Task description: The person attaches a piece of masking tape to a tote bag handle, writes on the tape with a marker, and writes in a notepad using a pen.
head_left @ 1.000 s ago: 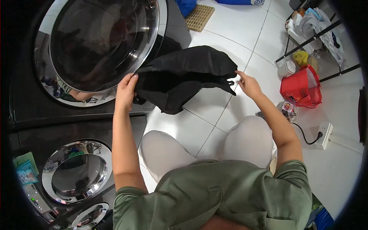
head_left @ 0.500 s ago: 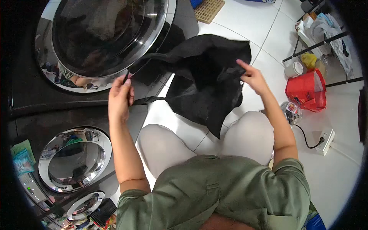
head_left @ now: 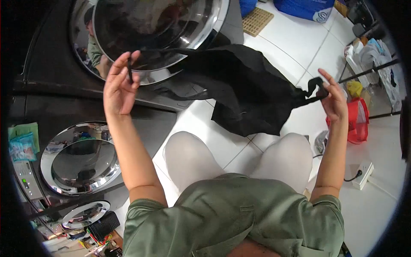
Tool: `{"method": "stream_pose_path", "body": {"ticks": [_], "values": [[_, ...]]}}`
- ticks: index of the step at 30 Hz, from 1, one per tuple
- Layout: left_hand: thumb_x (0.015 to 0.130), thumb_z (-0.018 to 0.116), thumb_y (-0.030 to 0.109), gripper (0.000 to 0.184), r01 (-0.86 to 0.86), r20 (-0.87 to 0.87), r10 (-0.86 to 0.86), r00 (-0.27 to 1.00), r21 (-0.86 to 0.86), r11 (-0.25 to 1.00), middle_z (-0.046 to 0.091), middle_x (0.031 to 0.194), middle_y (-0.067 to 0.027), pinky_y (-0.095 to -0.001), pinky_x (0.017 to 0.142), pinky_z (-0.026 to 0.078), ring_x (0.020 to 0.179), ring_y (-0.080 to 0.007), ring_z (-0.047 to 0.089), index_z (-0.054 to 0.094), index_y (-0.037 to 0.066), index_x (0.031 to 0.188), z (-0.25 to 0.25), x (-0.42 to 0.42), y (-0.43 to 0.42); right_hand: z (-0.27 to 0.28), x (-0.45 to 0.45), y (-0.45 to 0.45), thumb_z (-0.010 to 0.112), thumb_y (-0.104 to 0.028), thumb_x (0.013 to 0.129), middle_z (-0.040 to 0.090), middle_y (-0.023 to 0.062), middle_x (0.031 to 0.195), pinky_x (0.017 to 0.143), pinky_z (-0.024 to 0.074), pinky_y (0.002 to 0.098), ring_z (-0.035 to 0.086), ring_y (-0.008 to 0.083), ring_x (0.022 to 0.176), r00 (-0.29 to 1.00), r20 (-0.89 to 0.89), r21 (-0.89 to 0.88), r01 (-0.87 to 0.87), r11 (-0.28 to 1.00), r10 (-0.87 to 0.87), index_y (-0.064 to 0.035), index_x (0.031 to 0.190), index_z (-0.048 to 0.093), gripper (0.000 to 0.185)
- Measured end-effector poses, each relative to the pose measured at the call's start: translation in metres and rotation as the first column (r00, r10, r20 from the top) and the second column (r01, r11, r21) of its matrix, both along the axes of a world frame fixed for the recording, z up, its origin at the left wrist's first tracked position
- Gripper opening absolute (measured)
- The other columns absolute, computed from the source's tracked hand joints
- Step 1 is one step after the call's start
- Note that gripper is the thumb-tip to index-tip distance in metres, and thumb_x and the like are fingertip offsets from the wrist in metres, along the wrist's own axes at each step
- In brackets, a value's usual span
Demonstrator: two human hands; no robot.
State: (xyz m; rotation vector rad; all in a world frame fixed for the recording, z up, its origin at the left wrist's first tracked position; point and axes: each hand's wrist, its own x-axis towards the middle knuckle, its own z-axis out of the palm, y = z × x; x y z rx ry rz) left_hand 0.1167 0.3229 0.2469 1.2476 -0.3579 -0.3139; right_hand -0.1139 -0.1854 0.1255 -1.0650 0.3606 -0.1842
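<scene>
A black cloth with long narrow straps (head_left: 252, 90), apron-like in shape, stretches in the air between my hands, above the floor and just beyond my knees. My left hand (head_left: 121, 88) holds a black strap between thumb and fingers, in front of the upper washer door. On the other side, my right hand (head_left: 335, 98) grips a looped strap at the cloth's right end, its index finger pointing up. A second strap hangs loose near the cloth's left side. Folds hide part of the cloth's shape.
Dark front-loading machines with round doors (head_left: 81, 158) line the left. A tan plastic grate (head_left: 257, 22) and a blue bag (head_left: 302, 8) lie at the back. To the right are a red bag (head_left: 358, 122), a rack with plastic bags (head_left: 372, 55) and a power strip (head_left: 364, 175).
My right hand has moved outward and now holds a strap loop. The left hand has risen slightly. The cloth is lifted and stretched sideways, and the view has shifted a little.
</scene>
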Motion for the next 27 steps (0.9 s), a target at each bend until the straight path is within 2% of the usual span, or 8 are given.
{"method": "stream_pose_path", "body": {"ticks": [4, 6, 7, 14, 18, 21, 23, 27], "values": [[0.098, 0.048, 0.008, 0.044, 0.057, 0.093, -0.061, 0.994, 0.049, 0.997, 0.042, 0.145, -0.0241, -0.0163, 0.052, 0.039, 0.059, -0.0056, 0.043, 0.042, -0.002, 0.140, 0.008, 0.004, 0.015, 0.039, -0.010, -0.004, 0.061, -0.014, 0.090, 0.064, 0.0071, 0.100, 0.085, 0.0474, 0.0264, 0.060, 0.0117, 0.088, 0.980, 0.149, -0.095, 0.150, 0.984, -0.135, 0.0019, 0.139, 0.045, 0.054], [0.098, 0.047, 0.008, 0.044, 0.058, 0.070, -0.060, 0.996, 0.039, 0.998, 0.045, 0.143, -0.0256, -0.0148, 0.047, 0.035, 0.053, -0.0043, 0.039, 0.041, -0.006, 0.139, 0.011, 0.001, 0.027, 0.050, -0.022, -0.009, 0.058, -0.012, 0.092, 0.062, 0.0064, 0.096, 0.079, 0.0480, 0.0240, 0.058, 0.0112, 0.081, 0.917, 0.395, 0.002, 0.049, 0.999, -0.046, 0.0031, 0.141, 0.041, 0.054], [0.098, 0.047, 0.007, 0.046, 0.023, 0.051, -0.025, 0.998, 0.037, 0.999, 0.047, 0.140, -0.0260, -0.0149, 0.044, 0.032, 0.049, -0.0041, 0.037, 0.037, -0.008, 0.141, 0.014, -0.004, 0.033, 0.061, -0.036, -0.001, 0.055, -0.009, 0.092, 0.058, 0.0059, 0.094, 0.072, 0.0466, 0.0206, 0.056, 0.0097, 0.073, 0.912, 0.370, -0.087, 0.225, 0.970, -0.179, 0.0040, 0.143, 0.036, 0.056], [0.096, 0.050, 0.016, 0.057, 0.007, 0.174, -0.022, 0.985, 0.084, 0.996, 0.047, 0.139, -0.0291, -0.0151, 0.043, 0.029, 0.047, -0.0043, 0.037, 0.030, -0.010, 0.144, 0.009, -0.046, 0.087, 0.052, -0.124, -0.024, 0.058, -0.017, 0.094, 0.057, 0.0113, 0.106, 0.055, 0.0402, 0.0138, 0.052, 0.0038, 0.067, 0.845, 0.514, -0.181, 0.271, 0.945, -0.144, -0.0010, 0.146, 0.034, 0.059], [0.095, 0.054, 0.016, 0.060, -0.096, 0.123, 0.080, 0.989, 0.130, 0.987, 0.042, 0.143, -0.0281, -0.0154, 0.045, 0.031, 0.051, -0.0053, 0.038, 0.030, -0.009, 0.145, 0.001, -0.063, 0.095, 0.068, -0.140, -0.025, 0.071, -0.022, 0.084, 0.058, 0.0121, 0.115, 0.061, 0.0421, 0.0183, 0.052, 0.0057, 0.075, 0.979, 0.168, -0.376, 0.173, 0.911, -0.117, -0.0016, 0.138, 0.048, 0.062], [0.095, 0.054, 0.017, 0.060, -0.122, 0.123, 0.109, 0.986, 0.111, 0.986, 0.039, 0.146, -0.0284, -0.0151, 0.047, 0.033, 0.052, -0.0066, 0.038, 0.032, -0.008, 0.144, -0.004, -0.064, 0.097, 0.090, -0.135, -0.004, 0.083, -0.021, 0.068, 0.060, 0.0069, 0.109, 0.064, 0.0431, 0.0219, 0.053, 0.0080, 0.081, 0.962, -0.268, -0.775, -0.183, 0.605, -0.053, -0.0005, 0.126, 0.059, 0.066], [0.095, 0.054, 0.016, 0.059, -0.080, 0.149, 0.065, 0.987, 0.098, 0.992, 0.031, 0.151, -0.0276, -0.0156, 0.049, 0.038, 0.054, -0.0075, 0.041, 0.032, -0.007, 0.145, -0.005, -0.060, 0.097, 0.091, -0.133, -0.003, 0.090, -0.016, 0.054, 0.063, 0.0006, 0.093, 0.068, 0.0461, 0.0277, 0.056, 0.0112, 0.078, 0.862, -0.506, -0.805, -0.471, 0.361, -0.003, -0.0011, 0.114, 0.065, 0.067], [0.096, 0.053, 0.015, 0.056, -0.147, 0.202, 0.125, 0.971, 0.100, 0.984, 0.027, 0.154, -0.0249, -0.0158, 0.051, 0.043, 0.058, -0.0077, 0.046, 0.035, -0.006, 0.144, 0.000, -0.059, 0.086, 0.098, -0.122, 0.005, 0.077, -0.009, 0.077, 0.061, -0.0005, 0.068, 0.059, 0.0451, 0.0253, 0.053, 0.0094, 0.061, 0.743, -0.666, -0.698, -0.586, 0.411, -0.070, -0.0008, 0.094, 0.067, 0.022]]}}
